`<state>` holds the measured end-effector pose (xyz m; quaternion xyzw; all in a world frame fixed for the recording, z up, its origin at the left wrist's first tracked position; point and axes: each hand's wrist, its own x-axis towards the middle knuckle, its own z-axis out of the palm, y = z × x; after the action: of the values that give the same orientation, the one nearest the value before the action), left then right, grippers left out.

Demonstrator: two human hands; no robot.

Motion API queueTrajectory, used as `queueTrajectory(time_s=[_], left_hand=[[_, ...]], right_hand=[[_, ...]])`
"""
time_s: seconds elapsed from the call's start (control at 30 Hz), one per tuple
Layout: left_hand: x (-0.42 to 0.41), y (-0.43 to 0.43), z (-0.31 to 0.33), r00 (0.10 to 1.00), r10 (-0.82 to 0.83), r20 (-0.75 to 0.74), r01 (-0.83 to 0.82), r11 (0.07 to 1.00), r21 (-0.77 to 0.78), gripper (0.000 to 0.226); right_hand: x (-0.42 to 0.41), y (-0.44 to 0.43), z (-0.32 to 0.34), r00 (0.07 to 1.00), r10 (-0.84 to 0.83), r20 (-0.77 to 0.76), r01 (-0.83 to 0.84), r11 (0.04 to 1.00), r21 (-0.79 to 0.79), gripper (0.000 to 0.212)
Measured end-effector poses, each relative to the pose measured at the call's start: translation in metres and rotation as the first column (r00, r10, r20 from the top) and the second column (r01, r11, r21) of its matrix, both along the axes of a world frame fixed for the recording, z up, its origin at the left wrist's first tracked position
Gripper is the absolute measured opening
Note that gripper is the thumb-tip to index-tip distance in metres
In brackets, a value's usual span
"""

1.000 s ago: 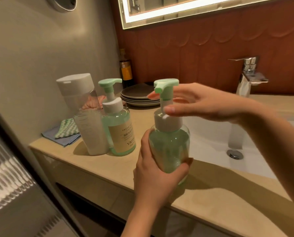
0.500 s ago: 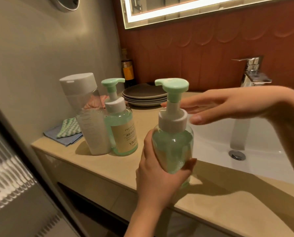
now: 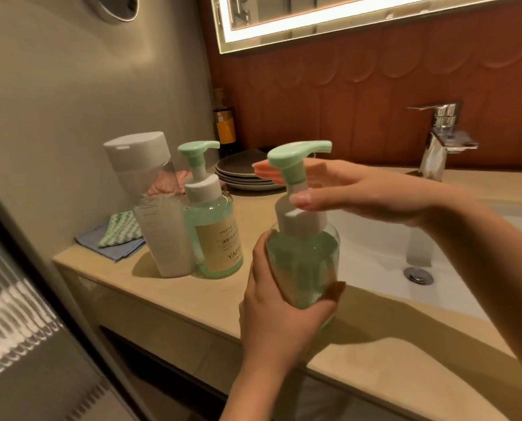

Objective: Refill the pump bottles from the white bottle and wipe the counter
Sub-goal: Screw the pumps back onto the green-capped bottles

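A bathroom; basin (image 3: 375,256), tap (image 3: 439,141), lit mirror (image 3: 314,16).

Two green pump bottles: the held pump bottle (image 3: 302,268) at the front edge of the counter (image 3: 192,296), the standing pump bottle (image 3: 215,238) towards its left end. One white bottle (image 3: 153,214). Three cloths: blue cloth (image 3: 113,252), striped green cloth (image 3: 120,229), pink cloth (image 3: 181,178). One stack of plates (image 3: 244,171), seemingly four. One dark bottle (image 3: 224,126) in the back corner. One tap (image 3: 439,141), one basin (image 3: 375,253). Two hands: left hand (image 3: 271,314), right hand (image 3: 360,192).
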<state>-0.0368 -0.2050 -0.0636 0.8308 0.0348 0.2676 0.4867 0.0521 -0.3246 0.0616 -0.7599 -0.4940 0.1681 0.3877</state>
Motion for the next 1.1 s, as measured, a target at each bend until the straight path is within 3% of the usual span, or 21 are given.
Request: queueTrajectory(time_s=[0.17, 0.3, 0.37, 0.53, 0.67, 0.83, 1.0, 1.1], left_hand=[[0.001, 0.001, -0.003, 0.999, -0.02, 0.048, 0.02, 1.0, 0.008, 0.096], [0.001, 0.0, -0.004, 0.999, -0.015, 0.035, 0.015, 1.0, 0.006, 0.092], [0.001, 0.0, -0.004, 0.999, -0.004, 0.051, 0.003, 1.0, 0.006, 0.088], [0.002, -0.001, -0.006, 0.999, 0.004, 0.035, -0.004, 1.0, 0.0, 0.089], [0.002, 0.0, -0.006, 0.999, 0.0, 0.043, 0.0, 1.0, -0.012, 0.095], [0.0, 0.001, -0.002, 1.0, -0.011, 0.029, 0.012, 1.0, -0.024, 0.09], [0.0, 0.001, -0.002, 0.999, -0.035, 0.032, 0.035, 0.999, 0.003, 0.093], [0.001, 0.001, -0.003, 0.999, -0.017, 0.04, 0.017, 1.0, 0.022, 0.093]], right_hand=[[0.002, -0.01, 0.002, 0.995, 0.089, -0.045, -0.093, 0.989, -0.113, 0.057], [0.008, -0.029, 0.01, 0.988, 0.14, 0.058, -0.123, 0.966, -0.226, 0.079], [0.009, -0.039, 0.016, 0.99, 0.111, 0.084, -0.088, 0.967, -0.24, 0.08], [0.009, -0.049, 0.027, 0.987, -0.033, 0.157, 0.049, 0.994, -0.098, 0.04], [0.008, -0.029, 0.018, 0.97, -0.179, 0.163, 0.173, 0.984, 0.047, 0.035], [0.002, 0.002, -0.002, 0.996, -0.07, 0.054, 0.071, 0.997, -0.025, 0.081], [0.006, -0.003, -0.006, 0.996, 0.077, -0.041, -0.081, 0.992, -0.093, 0.065], [0.009, -0.02, 0.003, 0.988, 0.151, 0.017, -0.145, 0.97, -0.193, 0.077]])
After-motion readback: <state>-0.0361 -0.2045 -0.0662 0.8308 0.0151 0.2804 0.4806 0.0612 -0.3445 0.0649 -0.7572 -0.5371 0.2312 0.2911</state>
